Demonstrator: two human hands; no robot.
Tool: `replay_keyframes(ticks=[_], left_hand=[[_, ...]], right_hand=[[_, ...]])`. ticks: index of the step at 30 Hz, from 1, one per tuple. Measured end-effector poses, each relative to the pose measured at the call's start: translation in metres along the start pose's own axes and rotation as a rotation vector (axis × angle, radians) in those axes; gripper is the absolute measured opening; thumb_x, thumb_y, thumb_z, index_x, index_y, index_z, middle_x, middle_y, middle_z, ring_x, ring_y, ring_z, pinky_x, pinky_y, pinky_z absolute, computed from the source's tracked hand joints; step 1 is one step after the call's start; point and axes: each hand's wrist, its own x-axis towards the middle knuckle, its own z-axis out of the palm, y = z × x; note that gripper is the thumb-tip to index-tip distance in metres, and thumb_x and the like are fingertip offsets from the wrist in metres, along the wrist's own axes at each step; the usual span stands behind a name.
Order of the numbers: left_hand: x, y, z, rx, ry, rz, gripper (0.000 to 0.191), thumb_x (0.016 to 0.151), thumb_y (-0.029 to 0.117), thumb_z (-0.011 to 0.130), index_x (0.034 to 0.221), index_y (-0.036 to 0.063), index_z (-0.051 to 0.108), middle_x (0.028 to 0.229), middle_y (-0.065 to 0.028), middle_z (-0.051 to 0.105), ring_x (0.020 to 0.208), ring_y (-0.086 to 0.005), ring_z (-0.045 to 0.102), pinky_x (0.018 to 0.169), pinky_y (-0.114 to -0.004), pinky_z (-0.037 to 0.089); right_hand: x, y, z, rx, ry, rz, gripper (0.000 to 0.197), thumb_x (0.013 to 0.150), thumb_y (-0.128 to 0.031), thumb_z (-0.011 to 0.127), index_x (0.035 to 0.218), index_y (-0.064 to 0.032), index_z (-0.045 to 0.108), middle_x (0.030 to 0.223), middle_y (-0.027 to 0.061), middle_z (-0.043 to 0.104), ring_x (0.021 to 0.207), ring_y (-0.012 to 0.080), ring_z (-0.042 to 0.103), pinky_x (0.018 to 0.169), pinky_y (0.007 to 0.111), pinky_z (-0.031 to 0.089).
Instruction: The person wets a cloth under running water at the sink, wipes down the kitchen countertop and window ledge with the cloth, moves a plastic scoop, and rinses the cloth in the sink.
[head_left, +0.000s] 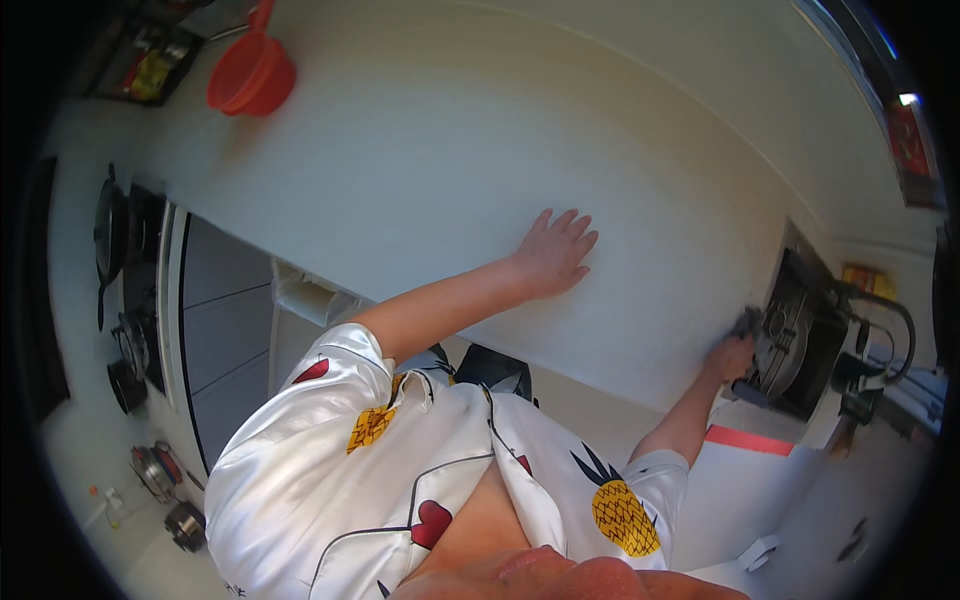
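A pale countertop stretches before me. My left hand rests palm down on it, fingers spread, holding nothing. Over at the right, my right hand is closed on a dark grey cloth or pad, blurred, at the near left edge of the sink. Dishes or metal racks seem to lie inside the sink, too unclear to name. A dark tap curves over its far side.
At the far left stands a red plastic dipper, beside a dark rack with packets. A black frying pan and several pots are on the stove side. An open bin with a liner is below the counter's near edge.
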Motion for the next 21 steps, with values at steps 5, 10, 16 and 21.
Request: replay_keyframes(ticks=[5, 10, 16, 21], left_hand=[[-0.060, -0.060, -0.038, -0.031, 0.075, -0.160, 0.053, 0.087, 0.031, 0.050, 0.132, 0.0067, 0.037, 0.140, -0.0155, 0.031, 0.131, -0.0321, 0.025, 0.107, -0.049, 0.020], [-0.139, -0.143, -0.086, 0.091, 0.367, -0.221, 0.053, 0.088, 0.030, 0.049, 0.134, 0.0077, 0.035, 0.139, -0.0143, 0.033, 0.130, -0.0293, 0.030, 0.106, -0.046, 0.023], [-0.229, -0.222, -0.132, 0.139, 0.495, -0.361, 0.046, 0.089, 0.024, 0.048, 0.129, 0.0040, 0.042, 0.136, -0.0166, 0.039, 0.127, -0.0298, 0.035, 0.105, -0.043, 0.026], [-0.289, -0.267, -0.051, 0.035, 0.538, -0.377, 0.050, 0.089, 0.029, 0.043, 0.122, -0.0088, 0.043, 0.127, -0.0350, 0.038, 0.117, -0.0491, 0.037, 0.102, -0.050, 0.028]], right_hand=[[0.028, -0.031, -0.058, 0.348, -0.039, 0.291, 0.039, 0.083, -0.021, 0.043, 0.115, -0.0035, 0.056, 0.110, 0.0186, 0.060, 0.099, 0.0353, 0.057, 0.083, 0.044, 0.045], [-0.091, -0.254, -0.201, 0.878, -0.112, -0.378, 0.039, 0.082, -0.015, 0.045, 0.116, 0.0016, 0.054, 0.107, 0.0189, 0.059, 0.099, 0.0329, 0.056, 0.087, 0.038, 0.043], [-0.408, -0.481, -0.277, 1.223, -0.415, -0.948, 0.016, 0.077, -0.014, 0.054, 0.091, -0.0087, 0.056, 0.086, 0.0108, 0.060, 0.079, 0.0300, 0.058, 0.067, 0.041, 0.047], [-0.512, -0.489, -0.262, 0.813, -0.295, -1.499, 0.062, 0.082, -0.036, 0.047, 0.135, -0.0096, 0.033, 0.142, 0.0167, 0.026, 0.131, 0.0385, 0.019, 0.104, 0.055, 0.015]])
